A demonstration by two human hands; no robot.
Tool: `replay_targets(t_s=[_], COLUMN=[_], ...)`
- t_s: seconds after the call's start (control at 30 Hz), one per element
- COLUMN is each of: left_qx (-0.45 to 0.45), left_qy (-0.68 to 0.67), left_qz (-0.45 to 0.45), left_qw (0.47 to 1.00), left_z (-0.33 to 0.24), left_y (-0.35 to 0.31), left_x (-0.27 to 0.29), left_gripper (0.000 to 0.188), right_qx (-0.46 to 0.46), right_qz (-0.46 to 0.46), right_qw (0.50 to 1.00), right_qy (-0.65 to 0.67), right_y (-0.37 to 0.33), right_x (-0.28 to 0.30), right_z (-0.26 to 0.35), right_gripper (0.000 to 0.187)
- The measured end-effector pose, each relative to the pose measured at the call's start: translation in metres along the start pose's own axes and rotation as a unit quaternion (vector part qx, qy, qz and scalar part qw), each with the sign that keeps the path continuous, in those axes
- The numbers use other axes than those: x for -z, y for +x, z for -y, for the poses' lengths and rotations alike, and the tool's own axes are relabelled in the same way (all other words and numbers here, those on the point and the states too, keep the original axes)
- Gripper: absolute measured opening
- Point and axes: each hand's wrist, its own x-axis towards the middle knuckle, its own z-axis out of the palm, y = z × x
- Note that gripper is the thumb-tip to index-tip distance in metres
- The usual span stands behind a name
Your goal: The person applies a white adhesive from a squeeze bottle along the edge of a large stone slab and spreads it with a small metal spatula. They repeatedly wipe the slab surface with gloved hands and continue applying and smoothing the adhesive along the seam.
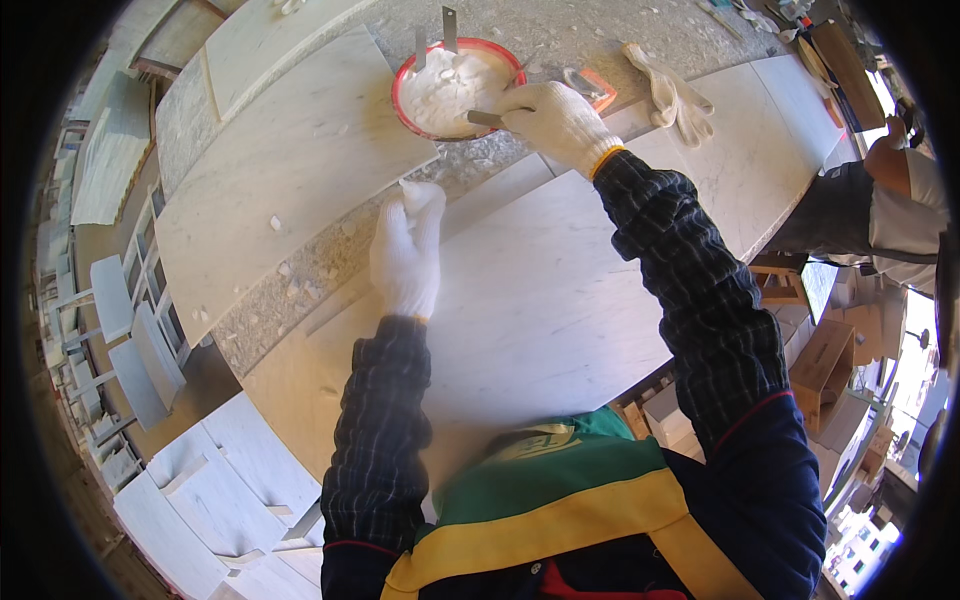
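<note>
A red-rimmed bowl (517, 72) of white paste (452, 88) sits at the far middle of the bench, with two flat metal blades (450, 30) standing up in it. My right hand (560, 122), in a white knit glove, is closed on a putty knife (484, 118); its blade reaches over the bowl's near right edge to the paste. My left hand (408, 255), gloved alike, is raised over the near stone slab (540, 290), left of and nearer than the bowl. Its fingers are drawn together, and what they hold, if anything, cannot be made out.
Another pale slab (300, 140) lies left of the bowl. Right of my right hand are an orange-handled tool (598, 90) and a pair of white gloves (672, 98). Crumbs dot the grey bench top (590, 30). A person (850, 205) stands at the right; stone pieces (205, 490) lie lower left.
</note>
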Motion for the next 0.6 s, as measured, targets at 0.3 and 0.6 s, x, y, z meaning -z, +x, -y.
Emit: replay_targets(t_s=[0.3,0.6], left_qx=[-0.03,-0.044], left_qy=[0.022,-0.004], left_qz=[-0.023,-0.022], left_qw=[0.999,0.999], left_z=[0.001,0.002], left_y=[0.001,0.003], left_x=[-0.001,-0.002], left_gripper=[0.04,0.044], right_qx=[0.015,-0.191], right_qz=[-0.001,0.018], right_qw=[0.994,0.942], right_qy=[0.106,0.276], right_y=[-0.014,-0.129], right_x=[0.006,0.044], right_z=[-0.007,0.005], right_gripper=[0.026,0.032])
